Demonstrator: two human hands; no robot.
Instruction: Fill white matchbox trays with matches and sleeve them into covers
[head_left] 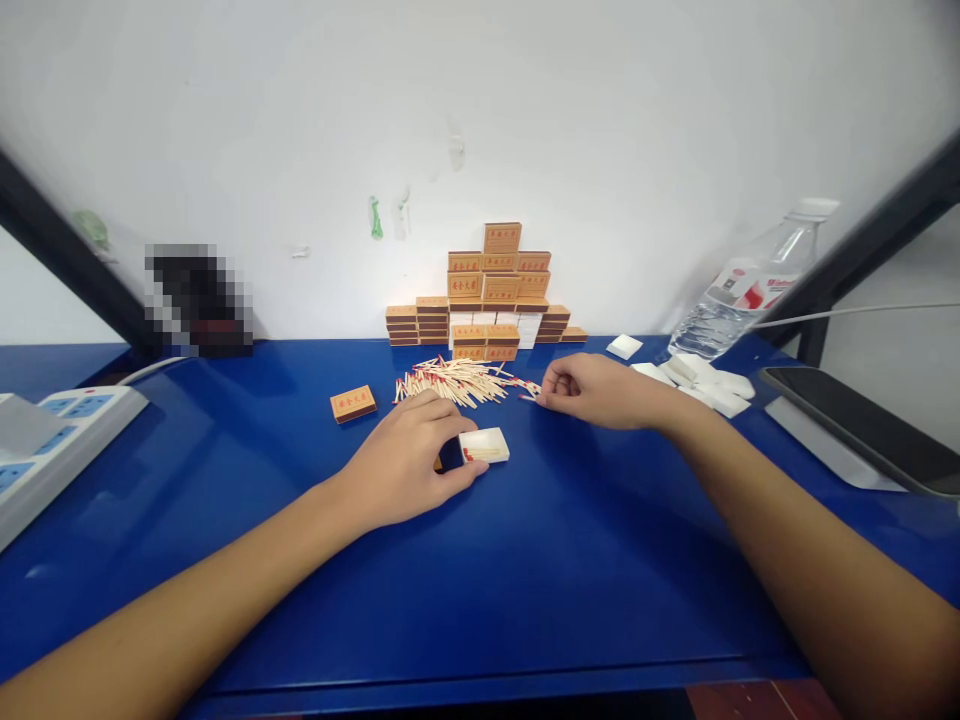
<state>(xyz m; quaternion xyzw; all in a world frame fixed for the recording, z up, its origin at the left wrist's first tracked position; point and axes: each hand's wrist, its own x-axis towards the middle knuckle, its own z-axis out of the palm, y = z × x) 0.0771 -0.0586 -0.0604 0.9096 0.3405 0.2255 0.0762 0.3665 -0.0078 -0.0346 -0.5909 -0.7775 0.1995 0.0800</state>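
My left hand (416,455) grips a small white matchbox tray (493,440) by its sides, fingers behind and thumb in front. A few red-tipped matches lie inside the tray; its left end is hidden by the hand. Just beyond is a loose pile of matches (457,380) with pale sticks and red heads. At the pile's right edge, my right hand (577,388) has its thumb and fingertips pinched on a match (527,398), its head pointing left. Other matches lie close to these fingertips. A closed orange matchbox (352,403) lies left of the pile.
Stacked matchboxes (501,287) stand against the wall behind the pile. On the right are white empty-looking trays (705,380), a tilted water bottle (739,285) and a phone (862,420). A power strip (82,420) lies at the left of the blue table (480,590).
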